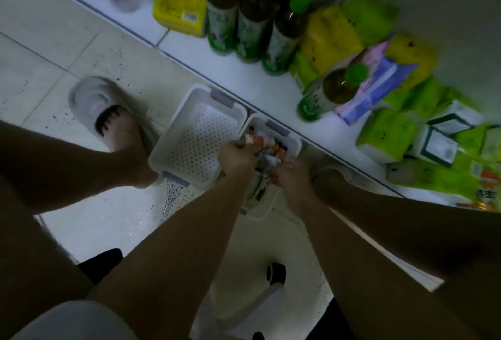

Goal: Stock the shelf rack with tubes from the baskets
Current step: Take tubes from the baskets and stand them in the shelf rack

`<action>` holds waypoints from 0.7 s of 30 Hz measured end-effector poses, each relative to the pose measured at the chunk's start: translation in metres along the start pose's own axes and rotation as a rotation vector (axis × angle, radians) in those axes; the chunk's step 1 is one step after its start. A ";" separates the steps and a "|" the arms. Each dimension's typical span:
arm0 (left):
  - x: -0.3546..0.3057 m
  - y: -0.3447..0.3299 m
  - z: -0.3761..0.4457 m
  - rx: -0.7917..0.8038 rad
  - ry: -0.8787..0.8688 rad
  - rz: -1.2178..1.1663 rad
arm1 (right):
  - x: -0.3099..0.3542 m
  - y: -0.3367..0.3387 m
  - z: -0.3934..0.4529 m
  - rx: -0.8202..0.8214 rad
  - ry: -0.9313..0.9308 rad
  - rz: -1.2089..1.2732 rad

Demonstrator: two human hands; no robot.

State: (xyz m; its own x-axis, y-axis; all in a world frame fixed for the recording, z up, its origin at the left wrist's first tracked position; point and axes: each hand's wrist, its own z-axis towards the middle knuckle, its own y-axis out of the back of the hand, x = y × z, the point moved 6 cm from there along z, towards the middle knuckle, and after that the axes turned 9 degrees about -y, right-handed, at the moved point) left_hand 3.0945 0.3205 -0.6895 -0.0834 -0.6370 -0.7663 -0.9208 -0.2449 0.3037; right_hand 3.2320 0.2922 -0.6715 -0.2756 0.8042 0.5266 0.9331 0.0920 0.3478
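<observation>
Two white perforated baskets stand on the floor against the shelf rack's bottom edge. The left basket (189, 133) holds nothing that I can see. The right basket (292, 142) holds several tubes (273, 147) with orange and dark caps. My left hand (235, 158) is curled round a tube (253, 139) with an orange band, over the right basket. My right hand (288, 177) reaches into the same basket with its fingers curled among the tubes; what it holds is blurred.
The white bottom shelf (217, 63) carries green-capped bottles (252, 14), yellow and green packets (333, 36), a purple pack (379, 79) and boxes (442, 139). My foot in a grey slipper (103, 106) stands left of the baskets. A white stool base with a black caster (276, 273) lies below me.
</observation>
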 end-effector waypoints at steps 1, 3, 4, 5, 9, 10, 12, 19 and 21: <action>-0.009 0.007 -0.002 -0.012 -0.064 0.014 | 0.002 0.004 -0.007 -0.013 0.056 0.032; -0.033 0.024 -0.011 -0.028 -0.181 -0.013 | 0.007 0.015 -0.026 -0.067 0.113 0.094; -0.050 0.032 -0.020 -0.039 -0.272 0.001 | 0.011 0.021 -0.036 -0.091 0.118 0.140; -0.063 0.040 -0.027 -0.035 -0.355 0.019 | 0.016 0.026 -0.044 -0.109 0.129 0.181; -0.113 0.059 -0.054 0.105 -0.575 0.007 | 0.052 0.053 -0.079 -0.122 0.250 0.184; -0.126 0.063 -0.061 0.139 -0.617 -0.007 | 0.064 0.061 -0.091 -0.111 0.288 0.176; -0.156 0.074 -0.077 0.181 -0.698 -0.023 | 0.090 0.076 -0.112 -0.094 0.331 0.143; -0.291 0.111 -0.170 0.258 -0.992 -0.124 | 0.179 0.135 -0.227 -0.093 0.579 0.175; -0.333 0.122 -0.204 0.275 -1.092 -0.151 | 0.198 0.154 -0.272 -0.113 0.696 0.139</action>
State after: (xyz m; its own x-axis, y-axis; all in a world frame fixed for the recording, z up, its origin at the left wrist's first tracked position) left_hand 3.0878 0.3540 -0.2823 -0.1284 0.3966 -0.9090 -0.9908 -0.0109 0.1352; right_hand 3.2582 0.3062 -0.3028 -0.2744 0.2395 0.9313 0.9511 -0.0753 0.2996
